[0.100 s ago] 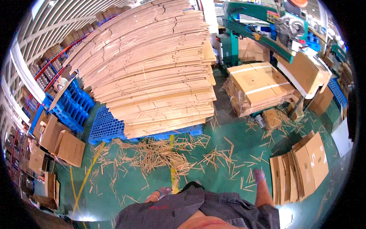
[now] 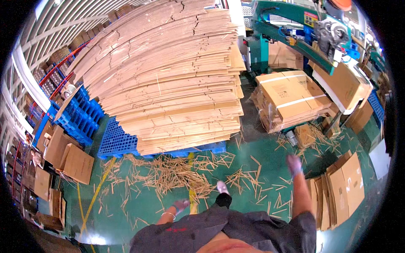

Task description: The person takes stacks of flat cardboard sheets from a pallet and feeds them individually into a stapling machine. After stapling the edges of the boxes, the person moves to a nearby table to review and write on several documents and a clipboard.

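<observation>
Here the person stands on the green floor [image 2: 139, 211] with both hands free: the left hand [image 2: 181, 205] hangs low at about seven o'clock from the picture's centre, blurred, so I cannot tell whether its fingers are curled or spread, though nothing shows in it; the right hand [image 2: 294, 163] reaches out at about four o'clock, gloved and blurred as well, holding nothing that I can see. One shoe [image 2: 222, 187] shows between them. Nearest the hands lie the cardboard strips [image 2: 177, 175], too many to count, scattered over the floor from seven to four o'clock. Just beyond them, at twelve o'clock, rises one tall stack of flat cardboard sheets [image 2: 168, 84] on a blue pallet [image 2: 116, 141]; a second group of blue pallets [image 2: 78, 111] stands at nine o'clock. I judge the step to be an approach between piles, with nothing yet picked up; the next move would call for stepping over the strips and getting both hands under a sheet's edge. At two o'clock sits one strapped bundle [image 2: 291, 99], behind it one green machine [image 2: 295, 25]. At four o'clock one row of flat boxes [image 2: 341, 189] leans on edge; loose boxes [image 2: 67, 158] lie at eight o'clock.
</observation>
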{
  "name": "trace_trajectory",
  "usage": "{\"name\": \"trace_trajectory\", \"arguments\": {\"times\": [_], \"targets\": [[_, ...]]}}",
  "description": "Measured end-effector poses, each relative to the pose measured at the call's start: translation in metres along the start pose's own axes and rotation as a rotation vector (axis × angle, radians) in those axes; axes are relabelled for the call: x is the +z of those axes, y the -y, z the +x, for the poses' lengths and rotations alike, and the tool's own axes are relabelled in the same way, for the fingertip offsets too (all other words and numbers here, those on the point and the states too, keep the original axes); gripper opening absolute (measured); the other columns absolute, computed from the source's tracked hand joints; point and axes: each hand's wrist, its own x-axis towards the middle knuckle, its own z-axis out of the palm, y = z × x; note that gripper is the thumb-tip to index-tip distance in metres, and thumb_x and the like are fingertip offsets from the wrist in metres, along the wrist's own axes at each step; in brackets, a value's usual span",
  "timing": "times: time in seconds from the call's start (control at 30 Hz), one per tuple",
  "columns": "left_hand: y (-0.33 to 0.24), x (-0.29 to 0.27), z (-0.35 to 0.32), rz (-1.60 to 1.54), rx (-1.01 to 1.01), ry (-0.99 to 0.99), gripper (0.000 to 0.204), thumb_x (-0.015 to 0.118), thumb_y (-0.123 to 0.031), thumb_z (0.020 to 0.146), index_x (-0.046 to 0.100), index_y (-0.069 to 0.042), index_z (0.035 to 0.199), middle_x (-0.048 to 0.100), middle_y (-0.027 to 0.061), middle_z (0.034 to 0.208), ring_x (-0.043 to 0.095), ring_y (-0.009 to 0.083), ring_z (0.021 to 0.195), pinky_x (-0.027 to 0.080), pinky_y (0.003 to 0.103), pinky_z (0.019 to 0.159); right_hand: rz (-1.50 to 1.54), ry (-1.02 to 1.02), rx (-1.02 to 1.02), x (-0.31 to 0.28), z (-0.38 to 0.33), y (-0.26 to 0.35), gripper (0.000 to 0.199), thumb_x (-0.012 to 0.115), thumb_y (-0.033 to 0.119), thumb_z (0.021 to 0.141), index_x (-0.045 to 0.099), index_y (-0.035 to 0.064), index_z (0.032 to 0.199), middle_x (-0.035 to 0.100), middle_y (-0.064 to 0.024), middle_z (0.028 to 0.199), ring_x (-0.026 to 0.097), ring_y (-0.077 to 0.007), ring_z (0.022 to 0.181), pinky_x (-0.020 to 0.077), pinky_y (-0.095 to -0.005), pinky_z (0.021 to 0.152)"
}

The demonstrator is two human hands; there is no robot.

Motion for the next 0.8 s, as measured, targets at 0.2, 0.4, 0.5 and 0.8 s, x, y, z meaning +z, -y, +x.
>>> {"name": "trace_trajectory", "arguments": {"times": [0.2, 0.4, 0.5, 0.8], "targets": [[-0.116, -0.229, 0.133, 0.187, 0.512, -0.742, 0.048, 0.054, -0.036, 0.089, 0.048, -0.011, 0.129, 0.05, 0.0179, 0.13, 0.048, 0.0364, 0.117, 0.039, 0.046, 0.099, -0.116, -0.329, -1.106, -0.091, 0.188, 0.38, 0.041, 0.062, 0.02, 0.085, 0.056, 0.0112, 0.126, 0.059, -0.0145, 0.118, 0.054, -0.0331, 0.11, 0.044, -0.041, 0.095], [-0.27, -0.478, 0.11, 0.23, 0.819, -1.372, 0.055, 0.068, -0.03, 0.079, 0.052, -0.008, 0.127, 0.048, 0.0205, 0.129, 0.046, 0.0396, 0.118, 0.035, 0.051, 0.102, -0.452, -0.778, -1.613, -0.127, 0.261, 0.64, 0.061, 0.064, 0.028, 0.081, 0.044, 0.0166, 0.137, 0.048, -0.0113, 0.133, 0.044, -0.0319, 0.124, 0.0383, -0.0425, 0.103], [-0.316, -0.547, 0.119, 0.305, 0.958, -1.457, 0.056, 0.07, -0.032, 0.076, 0.054, -0.012, 0.125, 0.047, 0.0183, 0.131, 0.045, 0.0381, 0.119, 0.035, 0.052, 0.102, -0.614, -0.915, -1.649, -0.14, 0.28, 0.71, 0.072, 0.066, 0.039, 0.078, 0.039, 0.0163, 0.141, 0.041, -0.0129, 0.139, 0.038, -0.0348, 0.128, 0.0344, -0.045, 0.104], [-0.37, -0.622, 0.18, 0.305, 0.832, -1.534, 0.06, 0.071, -0.039, 0.073, 0.054, -0.011, 0.124, 0.051, 0.0179, 0.126, 0.048, 0.0359, 0.115, 0.032, 0.052, 0.102, -0.589, -0.521, -1.625, -0.153, 0.42, 0.784, 0.087, 0.069, 0.046, 0.076, 0.031, 0.0101, 0.145, 0.043, -0.021, 0.136, 0.039, -0.0378, 0.126, 0.0305, -0.0427, 0.108]]}}
